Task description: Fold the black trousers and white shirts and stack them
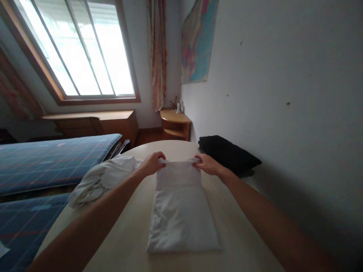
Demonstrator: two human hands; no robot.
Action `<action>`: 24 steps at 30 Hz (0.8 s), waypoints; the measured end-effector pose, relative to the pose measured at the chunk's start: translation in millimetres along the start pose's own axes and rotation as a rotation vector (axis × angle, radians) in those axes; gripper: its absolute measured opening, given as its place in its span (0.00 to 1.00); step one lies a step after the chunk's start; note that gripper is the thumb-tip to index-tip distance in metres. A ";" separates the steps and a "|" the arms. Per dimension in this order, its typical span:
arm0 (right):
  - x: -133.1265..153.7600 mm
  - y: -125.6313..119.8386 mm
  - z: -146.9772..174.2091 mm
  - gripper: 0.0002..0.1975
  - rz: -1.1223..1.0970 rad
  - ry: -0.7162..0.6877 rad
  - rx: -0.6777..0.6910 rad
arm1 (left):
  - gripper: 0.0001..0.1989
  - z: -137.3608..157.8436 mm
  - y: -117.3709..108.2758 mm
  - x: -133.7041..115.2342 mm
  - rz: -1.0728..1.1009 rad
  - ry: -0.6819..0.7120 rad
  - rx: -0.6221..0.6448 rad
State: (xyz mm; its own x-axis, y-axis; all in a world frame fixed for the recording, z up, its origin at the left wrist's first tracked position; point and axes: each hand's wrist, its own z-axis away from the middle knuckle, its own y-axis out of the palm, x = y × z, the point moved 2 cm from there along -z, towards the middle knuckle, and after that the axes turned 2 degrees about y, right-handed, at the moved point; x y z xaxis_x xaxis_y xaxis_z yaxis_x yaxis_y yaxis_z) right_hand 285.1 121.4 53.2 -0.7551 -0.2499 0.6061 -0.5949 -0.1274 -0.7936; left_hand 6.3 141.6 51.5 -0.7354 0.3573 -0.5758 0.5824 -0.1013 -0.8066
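A white cloth garment [181, 215], folded into a long narrow strip, lies on the pale round-ended table [127, 230]. Its exact kind I cannot make out. My left hand [153, 163] pinches the far left corner of it, and my right hand [208, 164] pinches the far right corner. Between the two hands the far edge is drawn straight and looks slightly raised. The near end rests flat on the tabletop. Left of my left hand sits a crumpled heap of white cloth [103, 179]. Dark folded cloth [228, 153] is stacked beyond my right hand, close to the wall.
Blue plaid mattresses [56, 162] flank the table on the left. A white wall [283, 124] runs along the right side. Past the table's far end stand a small wooden corner shelf [176, 117] and a wooden desk [116, 115] beneath the window.
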 end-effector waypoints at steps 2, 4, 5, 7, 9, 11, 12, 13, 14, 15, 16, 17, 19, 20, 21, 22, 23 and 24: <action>4.8 -6.2 4.4 0.11 -0.012 -0.026 -0.044 | 0.12 5.6 -6.7 -4.9 0.037 0.021 0.002; 10.4 -12.1 11.8 0.10 -0.025 -0.062 -0.071 | 0.12 13.9 -13.3 -10.0 0.077 0.051 0.008; 13.6 -15.0 16.8 0.10 -0.029 -0.085 -0.081 | 0.12 19.2 -16.9 -13.0 0.100 0.073 0.004; 21.1 -20.4 29.1 0.10 -0.034 -0.129 -0.095 | 0.13 32.0 -24.5 -20.0 0.132 0.125 -0.018; 29.5 -25.0 44.5 0.12 -0.037 -0.161 -0.110 | 0.15 47.6 -31.2 -27.6 0.142 0.164 -0.038; 38.3 -27.5 62.3 0.13 -0.031 -0.175 -0.119 | 0.17 65.3 -34.8 -34.5 0.152 0.164 -0.037; 42.4 -27.6 71.9 0.13 -0.023 -0.174 -0.121 | 0.18 74.7 -35.1 -37.3 0.170 0.155 -0.031; 46.2 -26.8 81.6 0.12 -0.013 -0.170 -0.120 | 0.18 84.1 -34.4 -39.9 0.192 0.143 -0.023; 49.5 -25.2 91.3 0.11 0.000 -0.166 -0.118 | 0.19 93.5 -32.8 -42.1 0.212 0.132 -0.013; 52.1 -22.6 100.7 0.10 0.016 -0.161 -0.115 | 0.19 102.6 -30.6 -44.0 0.226 0.126 -0.002; 54.2 -19.5 109.7 0.08 0.034 -0.160 -0.114 | 0.19 111.3 -27.9 -45.8 0.232 0.124 0.010; 55.6 -15.8 117.9 0.07 0.054 -0.165 -0.116 | 0.18 119.4 -24.9 -47.4 0.228 0.129 0.019; 56.8 -7.8 131.8 0.06 0.095 -0.198 -0.130 | 0.16 133.7 -18.9 -49.7 0.184 0.142 0.027; 56.7 -3.8 137.4 0.06 0.111 -0.221 -0.140 | 0.15 139.8 -16.1 -50.3 0.155 0.150 0.022; 56.0 -0.1 142.1 0.07 0.121 -0.244 -0.147 | 0.14 145.4 -13.7 -50.7 0.126 0.159 0.013; 55.0 3.3 146.1 0.07 0.124 -0.263 -0.152 | 0.14 150.5 -11.3 -50.8 0.103 0.170 0.005; 53.7 6.4 149.7 0.08 0.121 -0.280 -0.155 | 0.14 155.2 -9.0 -50.7 0.088 0.182 0.000; 52.3 9.4 153.0 0.09 0.117 -0.295 -0.152 | 0.14 159.6 -6.5 -50.4 0.080 0.194 0.002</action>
State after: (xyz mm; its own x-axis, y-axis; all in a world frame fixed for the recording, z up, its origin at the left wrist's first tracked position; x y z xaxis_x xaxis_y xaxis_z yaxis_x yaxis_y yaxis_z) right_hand 282.3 -39.7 69.4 -0.7216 -0.5242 0.4522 -0.5597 0.0573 -0.8267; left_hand -15.7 -23.9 64.4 -0.6059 0.5205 -0.6016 0.6355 -0.1382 -0.7596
